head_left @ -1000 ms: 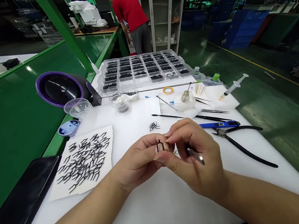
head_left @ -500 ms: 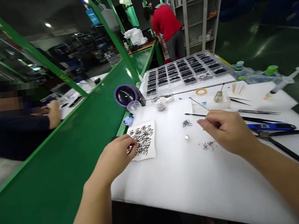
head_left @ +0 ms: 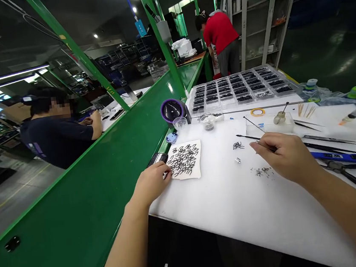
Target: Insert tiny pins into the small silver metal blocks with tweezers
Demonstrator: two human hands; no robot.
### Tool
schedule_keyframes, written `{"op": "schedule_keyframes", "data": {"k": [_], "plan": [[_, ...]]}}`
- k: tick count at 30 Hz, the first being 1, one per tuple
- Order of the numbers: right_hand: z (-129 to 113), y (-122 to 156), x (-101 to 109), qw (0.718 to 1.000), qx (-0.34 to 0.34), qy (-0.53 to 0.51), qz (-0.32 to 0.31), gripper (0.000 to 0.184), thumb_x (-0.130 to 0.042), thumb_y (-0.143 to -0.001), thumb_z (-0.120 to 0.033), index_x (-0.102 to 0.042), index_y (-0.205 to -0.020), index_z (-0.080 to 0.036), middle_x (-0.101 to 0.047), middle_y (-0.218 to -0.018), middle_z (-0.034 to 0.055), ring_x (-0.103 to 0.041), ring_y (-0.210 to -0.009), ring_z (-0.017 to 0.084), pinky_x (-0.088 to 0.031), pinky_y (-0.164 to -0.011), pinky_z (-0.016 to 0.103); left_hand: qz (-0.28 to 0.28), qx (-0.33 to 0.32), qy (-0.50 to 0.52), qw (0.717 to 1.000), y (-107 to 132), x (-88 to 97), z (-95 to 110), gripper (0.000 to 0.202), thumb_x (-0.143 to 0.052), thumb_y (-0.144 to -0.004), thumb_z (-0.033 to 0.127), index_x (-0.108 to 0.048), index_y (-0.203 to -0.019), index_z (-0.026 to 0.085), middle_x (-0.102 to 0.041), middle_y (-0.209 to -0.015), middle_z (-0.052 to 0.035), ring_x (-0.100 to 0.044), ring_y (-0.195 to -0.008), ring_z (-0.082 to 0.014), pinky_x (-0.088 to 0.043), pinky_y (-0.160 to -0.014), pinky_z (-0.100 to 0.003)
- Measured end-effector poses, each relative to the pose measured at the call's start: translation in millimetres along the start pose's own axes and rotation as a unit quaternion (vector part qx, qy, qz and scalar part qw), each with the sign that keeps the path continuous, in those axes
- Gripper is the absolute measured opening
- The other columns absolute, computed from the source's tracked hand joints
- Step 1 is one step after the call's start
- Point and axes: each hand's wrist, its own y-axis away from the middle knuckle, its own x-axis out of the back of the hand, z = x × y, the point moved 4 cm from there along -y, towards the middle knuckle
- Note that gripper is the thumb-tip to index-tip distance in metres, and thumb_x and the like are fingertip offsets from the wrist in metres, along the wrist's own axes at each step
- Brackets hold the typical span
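Note:
My left hand (head_left: pixel 153 182) is closed with fingertips pressed together at the left edge of a white sheet (head_left: pixel 198 174) covered with small bent black pieces (head_left: pixel 184 158). Anything in that pinch is too small to make out. My right hand (head_left: pixel 285 155) is closed over the right side of the table, thumb against fingers; what it holds, if anything, is hidden. A thin rod (head_left: pixel 253 123) and a dark slim tool (head_left: pixel 244 136) run up to or behind this hand. Left of it lie a small black pile (head_left: pixel 238 145), a shiny metal piece (head_left: pixel 237 160) and scattered tiny bits (head_left: pixel 262 172).
At the back stands a divided clear tray (head_left: pixel 216 107) of black parts. A purple-rimmed device (head_left: pixel 173 111), a tape roll (head_left: pixel 257 111), tweezers (head_left: pixel 331 139), a blue tool (head_left: pixel 344 156) and pliers (head_left: pixel 336 167) lie around. A green partition (head_left: pixel 77 205) borders the left; two people work beyond.
The view has swung left, so the table appears further right. Both hands keep nearly the same places over the table; the left fingertips now sit at the sheet's edge.

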Motion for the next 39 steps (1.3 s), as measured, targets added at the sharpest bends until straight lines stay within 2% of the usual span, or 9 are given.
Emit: {"op": "schedule_keyframes", "data": {"k": [5, 9, 15, 18, 21, 25, 29, 33, 39], "plan": [[4.2, -0.8, 2.0, 0.999, -0.018, -0.047, 0.016, 0.045, -0.047, -0.098, -0.05, -0.062, -0.068, -0.021, -0.059, -0.066, 0.0034, -0.056, -0.061, 0.018, -0.042, -0.058, 0.033, 0.033, -0.002, 0.02, 0.999, 5.3, 3.8, -2.7, 0.023, -0.056, -0.098, 0.036, -0.067, -0.106, 0.017, -0.068, -0.11, -0.0073, -0.065, -0.09, -0.0189, -0.056, -0.08, -0.037], [14.4, -3.7, 10.9, 0.994, -0.039, -0.081, 0.063, 0.058, -0.031, -0.1, -0.062, -0.063, -0.077, -0.02, -0.063, -0.079, 0.0069, -0.061, -0.072, 0.02, -0.047, -0.065, 0.034, 0.082, -0.02, 0.055, 0.995, 8.1, 27.5, 11.8, 0.031, -0.045, -0.099, 0.034, -0.071, -0.093, 0.018, -0.07, -0.104, -0.0088, -0.065, -0.082, -0.0197, -0.052, -0.073, -0.032], [20.7, -9.1, 27.8, 0.988, -0.097, -0.11, 0.037, 0.057, -0.038, -0.098, -0.062, -0.07, -0.082, -0.017, -0.06, -0.057, 0.0025, -0.058, -0.054, 0.016, -0.047, -0.054, 0.031, 0.006, -0.191, 0.09, 0.978, -29.2, 54.7, 102.4, 0.027, -0.054, -0.091, 0.034, -0.073, -0.109, 0.025, -0.072, -0.104, -0.0052, -0.066, -0.087, -0.022, -0.05, -0.071, -0.031], [15.4, -12.3, 27.2, 0.987, -0.109, -0.115, 0.006, 0.03, -0.068, -0.085, -0.047, -0.072, -0.09, -0.018, -0.072, -0.075, 0.0042, -0.068, -0.068, 0.018, -0.052, -0.062, 0.031, -0.029, -0.253, 0.079, 0.964, -58.8, 45.5, 148.7, 0.032, -0.06, -0.085, 0.028, -0.072, -0.114, 0.027, -0.072, -0.111, -0.005, -0.067, -0.083, -0.0236, -0.049, -0.07, -0.033], [13.4, -15.4, 24.4, 0.989, -0.11, -0.095, -0.006, 0.019, -0.073, -0.08, -0.037, -0.073, -0.088, -0.02, -0.074, -0.083, 0.0033, -0.068, -0.073, 0.018, -0.053, -0.066, 0.031, -0.056, -0.294, 0.083, 0.951, -81.1, 25.9, 173.7, 0.038, -0.062, -0.081, 0.02, -0.072, -0.117, 0.027, -0.072, -0.108, -0.0053, -0.068, -0.086, -0.0257, -0.049, -0.07, -0.034], [17.2, -17.3, 29.7, 0.993, -0.113, -0.038, -0.005, 0.015, -0.069, -0.083, -0.035, -0.071, -0.087, -0.021, -0.074, -0.088, 0.0037, -0.067, -0.081, 0.019, -0.051, -0.072, 0.033, -0.069, -0.326, 0.132, 0.933, -93.2, 4.7, 177.1, 0.03, -0.055, -0.088, 0.02, -0.074, -0.109, 0.027, -0.071, -0.107, -0.0047, -0.068, -0.087, -0.0225, -0.051, -0.072, -0.031], [16.6, -15.3, 32.8, 0.987, -0.131, -0.005, -0.096, 0.014, -0.067, -0.087, -0.035, -0.071, -0.087, -0.022, -0.073, -0.076, 0.0006, -0.066, -0.07, 0.017, -0.047, -0.06, 0.029, -0.054, -0.337, 0.175, 0.924, -95.4, -5.7, 171.5, 0.024, -0.051, -0.093, 0.025, -0.073, -0.103, 0.023, -0.071, -0.103, -0.0058, -0.067, -0.085, -0.0226, -0.051, -0.073, -0.033], [12.5, -11.4, 20.8, 0.976, -0.123, 0.013, -0.181, 0.01, -0.064, -0.089, -0.029, -0.069, -0.084, -0.021, -0.072, -0.075, -0.0003, -0.065, -0.069, 0.015, -0.046, -0.061, 0.027, -0.057, -0.357, 0.208, 0.909, -93.4, -9.9, 171.2, 0.022, -0.051, -0.093, 0.026, -0.07, -0.105, 0.023, -0.072, -0.098, -0.0036, -0.066, -0.087, -0.0215, -0.05, -0.075, -0.034], [11.0, -10.2, 8.5, 0.974, -0.118, 0.036, -0.192, 0.008, -0.067, -0.083, -0.014, -0.066, -0.08, -0.022, -0.073, -0.08, -0.0015, -0.067, -0.077, 0.016, -0.049, -0.071, 0.029, -0.088, -0.371, 0.268, 0.885, -86.4, -7.6, 173.1, 0.017, -0.056, -0.09, 0.023, -0.069, -0.099, 0.025, -0.07, -0.102, -0.0012, -0.065, -0.089, -0.0188, -0.049, -0.08, -0.032]]}}
